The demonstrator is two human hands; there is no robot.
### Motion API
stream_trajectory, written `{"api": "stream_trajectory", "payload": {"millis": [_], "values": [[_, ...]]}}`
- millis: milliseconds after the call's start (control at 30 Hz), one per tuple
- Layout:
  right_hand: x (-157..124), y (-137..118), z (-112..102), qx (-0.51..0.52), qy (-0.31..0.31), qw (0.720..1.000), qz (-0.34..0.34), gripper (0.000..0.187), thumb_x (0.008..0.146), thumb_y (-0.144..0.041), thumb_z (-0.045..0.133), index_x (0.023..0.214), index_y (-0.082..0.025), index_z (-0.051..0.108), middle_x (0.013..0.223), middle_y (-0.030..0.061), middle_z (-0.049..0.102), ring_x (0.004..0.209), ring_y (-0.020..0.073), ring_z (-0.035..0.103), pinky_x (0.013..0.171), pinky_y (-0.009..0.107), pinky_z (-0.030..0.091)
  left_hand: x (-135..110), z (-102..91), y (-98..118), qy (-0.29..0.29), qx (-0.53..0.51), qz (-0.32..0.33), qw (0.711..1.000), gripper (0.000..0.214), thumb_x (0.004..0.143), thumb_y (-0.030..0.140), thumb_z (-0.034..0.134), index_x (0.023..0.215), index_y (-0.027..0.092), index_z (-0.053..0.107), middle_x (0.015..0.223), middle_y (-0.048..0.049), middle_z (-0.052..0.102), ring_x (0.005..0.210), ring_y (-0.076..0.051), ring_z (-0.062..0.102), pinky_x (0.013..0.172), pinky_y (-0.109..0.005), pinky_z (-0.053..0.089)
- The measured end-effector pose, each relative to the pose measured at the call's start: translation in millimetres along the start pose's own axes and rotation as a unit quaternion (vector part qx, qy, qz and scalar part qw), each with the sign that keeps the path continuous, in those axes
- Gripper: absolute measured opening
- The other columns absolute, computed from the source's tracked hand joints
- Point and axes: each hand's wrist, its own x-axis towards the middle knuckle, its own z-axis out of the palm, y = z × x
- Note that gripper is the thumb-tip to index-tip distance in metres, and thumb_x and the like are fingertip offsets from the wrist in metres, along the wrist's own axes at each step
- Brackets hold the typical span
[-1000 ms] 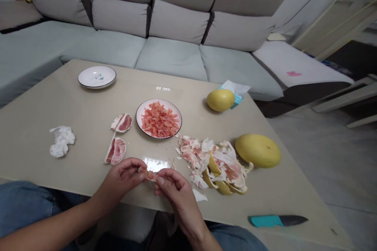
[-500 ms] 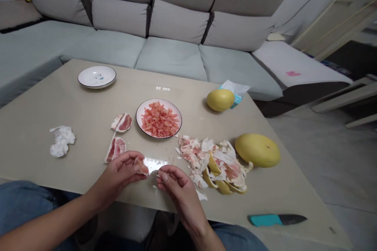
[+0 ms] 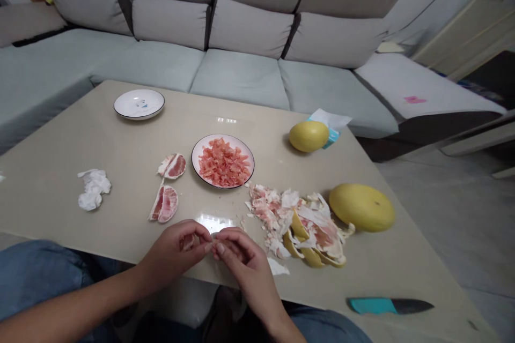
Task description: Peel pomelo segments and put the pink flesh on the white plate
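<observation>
My left hand (image 3: 175, 252) and my right hand (image 3: 241, 257) meet at the near edge of the beige table (image 3: 60, 144), fingertips touching. Both pinch a small pink pomelo piece (image 3: 187, 241), mostly hidden by the fingers. Just beyond my left hand lie two pomelo segments, one near (image 3: 164, 204) and one farther (image 3: 173, 166). A plate of peeled pink flesh (image 3: 223, 162) stands behind them. A heap of peel and membrane scraps (image 3: 300, 222) lies right of my right hand.
Two whole yellow pomelos sit at the right, one near (image 3: 362, 207) and one farther (image 3: 309, 135) by a tissue pack (image 3: 332, 123). A teal-handled knife (image 3: 388, 306) lies at the front right. A crumpled tissue (image 3: 93, 188) and an empty white plate (image 3: 139, 103) are left. A grey sofa stands behind.
My hands had parted half a second ago, the left keeping the piece; now they are together again on it. The view has shifted slightly left.
</observation>
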Motion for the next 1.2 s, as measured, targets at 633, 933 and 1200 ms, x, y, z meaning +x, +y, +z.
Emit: {"api": "stream_trajectory", "payload": {"millis": [633, 933, 1200], "values": [[-3.4, 1.9, 6.6, 0.016, -0.024, 0.996, 0.08, 0.025, 0.072, -0.043, 0.075, 0.077, -0.019, 0.07, 0.063, 0.0002, 0.063, 0.057, 0.0134, 0.057, 0.056, 0.025, 0.044, -7.2, 2.8, -0.1, 0.017, 0.19, 0.221, 0.956, 0.018, 0.082, 0.009, 0.049, 0.073, 0.019, 0.061, 0.071, -0.0024, 0.06, 0.066, -0.014, 0.056, 0.06, -0.023, 0.041], [2.0, -2.2, -1.0, 0.029, 0.009, 0.994, 0.104, 0.033, 0.067, -0.046, 0.079, 0.075, -0.016, 0.069, 0.061, -0.0007, 0.063, 0.054, 0.0114, 0.057, 0.056, 0.024, 0.047, -4.7, -7.0, 3.2, 0.034, 0.17, 0.178, 0.969, 0.013, 0.077, 0.008, 0.053, 0.077, 0.018, 0.06, 0.074, -0.0025, 0.059, 0.064, -0.014, 0.054, 0.056, -0.023, 0.041], [2.7, -2.5, -2.4, 0.041, -0.005, 0.992, 0.119, 0.032, 0.066, -0.045, 0.08, 0.08, -0.018, 0.073, 0.069, 0.0008, 0.068, 0.06, 0.0131, 0.061, 0.063, 0.026, 0.051, 2.5, -15.3, 3.3, 0.054, 0.122, 0.103, 0.986, 0.011, 0.082, 0.017, 0.055, 0.078, 0.019, 0.066, 0.076, -0.0027, 0.064, 0.069, -0.016, 0.057, 0.063, -0.025, 0.044]]}}
